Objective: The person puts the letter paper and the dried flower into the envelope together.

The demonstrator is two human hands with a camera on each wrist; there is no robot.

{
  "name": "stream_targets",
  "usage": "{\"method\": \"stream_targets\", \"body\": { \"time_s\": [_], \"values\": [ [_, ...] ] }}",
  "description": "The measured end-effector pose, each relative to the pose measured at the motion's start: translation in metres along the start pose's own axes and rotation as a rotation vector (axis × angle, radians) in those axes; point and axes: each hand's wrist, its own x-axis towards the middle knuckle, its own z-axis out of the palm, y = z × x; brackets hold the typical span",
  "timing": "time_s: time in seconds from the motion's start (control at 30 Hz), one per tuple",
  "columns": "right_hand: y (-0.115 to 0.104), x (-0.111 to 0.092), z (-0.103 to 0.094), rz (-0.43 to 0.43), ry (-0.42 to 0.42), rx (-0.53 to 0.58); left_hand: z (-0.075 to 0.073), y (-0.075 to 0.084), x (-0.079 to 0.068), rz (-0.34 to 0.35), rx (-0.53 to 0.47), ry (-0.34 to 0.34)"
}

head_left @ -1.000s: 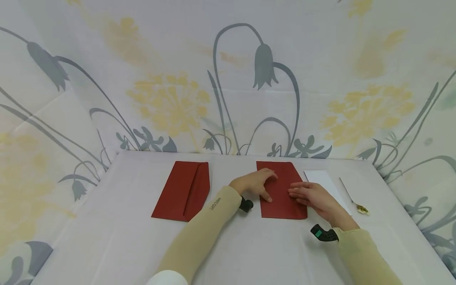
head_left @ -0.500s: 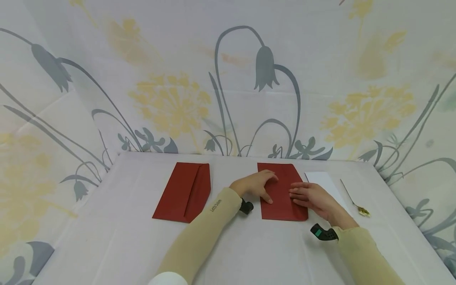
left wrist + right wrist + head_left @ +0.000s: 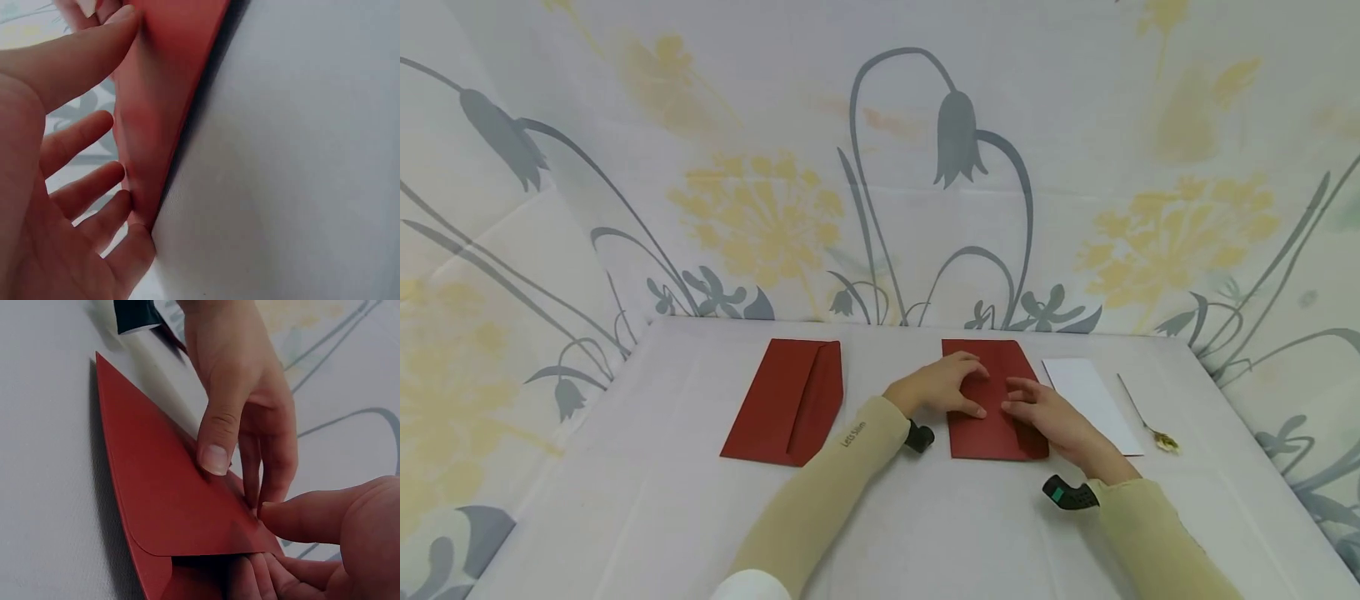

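Observation:
A red envelope (image 3: 973, 437) lies right of centre on the table, its flap side to the right. My left hand (image 3: 936, 387) rests over its left part with fingers spread. In the right wrist view, that hand's thumb (image 3: 215, 456) touches the envelope's face. From the right, my right hand (image 3: 1056, 421) reaches over the flap side. Its fingers (image 3: 253, 578) are at the envelope's dark opening, tips partly hidden inside, while its thumb (image 3: 294, 519) stays above the front panel. In the left wrist view the envelope (image 3: 162, 100) appears edge-on beside the left fingers.
A second red envelope (image 3: 767, 408) lies to the left with its flap open. Right of the hands are a white card (image 3: 1090, 396) and a thin stem with a gold flower-like head (image 3: 1163, 442). Behind the table hangs a flower-print cloth (image 3: 895, 208).
My right hand has shifted left and its fingers have spread apart over the envelope, uncovering more of the white card. The left hand stays on the envelope, its thumb slightly farther right.

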Motion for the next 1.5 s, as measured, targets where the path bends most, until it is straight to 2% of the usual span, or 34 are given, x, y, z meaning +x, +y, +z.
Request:
{"method": "stream_targets", "body": {
  "time_s": [0.23,0.4,0.5,0.7,0.87,1.1,1.23,1.37,1.5],
  "values": [
    [0.005,-0.001,-0.001,-0.012,-0.012,0.013,0.001,0.007,0.002,-0.011,0.074,0.021],
    [0.006,-0.001,-0.001,-0.025,-0.016,0.041,-0.002,0.008,0.006,0.011,0.055,0.014],
    [0.007,0.001,-0.001,-0.029,-0.021,0.054,-0.001,0.008,0.009,0.021,0.041,0.009],
    [0.009,0.003,0.0,-0.065,-0.036,0.079,0.0,0.004,0.013,0.03,0.112,0.012],
    [0.011,0.002,0.0,-0.073,-0.032,0.083,-0.001,0.003,0.015,0.047,0.118,0.005],
    [0.014,0.001,-0.001,-0.087,-0.025,0.072,-0.005,0.008,0.018,0.088,0.139,-0.032],
    [0.015,0.0,-0.002,-0.082,-0.022,0.061,-0.008,0.014,0.023,0.113,0.158,-0.076],
    [0.014,-0.002,-0.002,-0.086,-0.024,0.047,-0.01,0.018,0.028,0.092,0.195,-0.12],
    [0.014,-0.004,-0.003,-0.087,-0.024,0.047,-0.01,0.021,0.032,0.073,0.265,-0.129]
  ]
}}
